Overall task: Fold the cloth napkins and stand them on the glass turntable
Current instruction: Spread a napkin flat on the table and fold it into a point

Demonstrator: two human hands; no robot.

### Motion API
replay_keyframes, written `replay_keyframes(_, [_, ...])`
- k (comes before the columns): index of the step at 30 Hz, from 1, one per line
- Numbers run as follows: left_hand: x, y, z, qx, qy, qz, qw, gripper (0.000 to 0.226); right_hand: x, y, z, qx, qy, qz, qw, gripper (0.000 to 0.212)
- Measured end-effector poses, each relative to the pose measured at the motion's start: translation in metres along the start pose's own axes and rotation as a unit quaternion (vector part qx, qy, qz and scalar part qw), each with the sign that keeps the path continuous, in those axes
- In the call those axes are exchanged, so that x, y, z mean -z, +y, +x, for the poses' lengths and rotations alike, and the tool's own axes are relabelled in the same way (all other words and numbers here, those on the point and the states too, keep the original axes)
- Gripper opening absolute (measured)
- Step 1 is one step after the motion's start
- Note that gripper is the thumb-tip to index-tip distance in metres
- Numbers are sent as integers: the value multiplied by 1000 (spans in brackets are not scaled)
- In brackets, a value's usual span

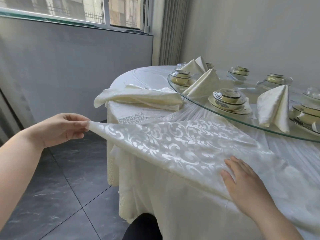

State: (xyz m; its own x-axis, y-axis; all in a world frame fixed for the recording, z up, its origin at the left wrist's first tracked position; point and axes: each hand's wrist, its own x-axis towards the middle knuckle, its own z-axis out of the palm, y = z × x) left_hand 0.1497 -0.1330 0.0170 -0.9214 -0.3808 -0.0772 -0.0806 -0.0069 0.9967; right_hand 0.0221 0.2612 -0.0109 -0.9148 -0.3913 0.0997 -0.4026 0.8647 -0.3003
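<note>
Ahead of me a round table under a white tablecloth carries a glass turntable, its clear rim curving just beyond the cloth I am working. On the glass stand three folded napkins, one near, one in the middle and one at the back, each a tall cream cone, set between stacks of bowls and plates wrapped in clear film. A loose pile of unfolded napkins lies on the table to the left of the turntable. Behind are a grey wall, a window and a pleated curtain; below, dark marbled floor tiles.

The napkin in front of me is cream damask with a shiny scroll pattern. It is spread as a long triangle, lying on the table edge near the turntable and not touching the glass, with its left point lifted out past the table edge.

My left hand pinches that point between thumb and curled fingertips, holding it taut in the air. My right hand lies flat on the napkin's near edge, fingers straight and close together, pressing the fabric down.
</note>
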Motion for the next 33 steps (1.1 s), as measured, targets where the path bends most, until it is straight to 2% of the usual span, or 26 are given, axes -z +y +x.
replay_keyframes(2, [0, -2, -1, 49, -8, 23, 999, 56, -1, 0, -1, 2, 10, 4, 1000, 47])
replay_keyframes(5, [-5, 0, -1, 134, 5, 36, 990, 30, -1, 1, -2, 1, 15, 12, 1000, 47])
replay_keyframes(7, [-5, -2, 0, 173, -5, 60, 983, 41, -1, 2, -1, 4, 13, 10, 1000, 46])
replay_keyframes(8, [-7, -2, -2, 186, -2, 74, 980, 40, -3, 3, 0, 7, 19, 9, 1000, 46])
replay_keyframes(9, [-8, -2, -2, 191, 9, 87, 978, 28, -3, 3, 0, 8, 33, 19, 999, 44])
replay_keyframes(10, [-10, -1, -2, 189, 26, 94, 977, 15, -3, 4, 0, 5, 56, 41, 998, 41])
replay_keyframes(11, [-9, -2, 0, 186, 44, 96, 977, 11, -3, 4, 0, 10, 95, 70, 993, 37])
replay_keyframes(13, [-10, -3, 0, 172, 57, 95, 979, 12, -5, 7, -4, 75, 208, 97, 970, 26])
replay_keyframes(14, [-10, -3, 0, 164, 58, 94, 980, 12, -3, 5, -9, 112, 236, 97, 960, 28])
replay_keyframes(18, [-15, 3, -4, 136, 50, 88, 985, 7, -13, 9, -33, 227, 181, 115, 950, 41])
replay_keyframes(21, [-16, 11, -7, 107, 39, 62, 992, 14, -16, 11, -39, 238, 178, 116, 948, 42])
replay_keyframes(26, [-24, 24, -12, 60, 49, 8, 997, 20, -16, 7, -34, 241, 235, 21, 941, 34])
replay_keyframes(28, [-28, 33, -19, 37, 47, -37, 998, 8, -16, 4, -36, 236, 236, 15, 942, 32])
replay_keyframes(29, [-30, 39, -25, 24, 35, -63, 997, 11, -15, 4, -38, 242, 236, 19, 941, 31])
replay_keyframes(31, [-28, 48, -31, -7, 24, -100, 995, 54, -15, 3, -43, 256, 227, 34, 939, 28])
replay_keyframes(32, [-31, 54, -32, -19, 19, -119, 993, 59, -15, 3, -46, 261, 219, 46, 939, 27])
replay_keyframes(33, [-38, 60, -33, -27, 17, -120, 992, 49, -14, 3, -48, 263, 205, 60, 941, 26])
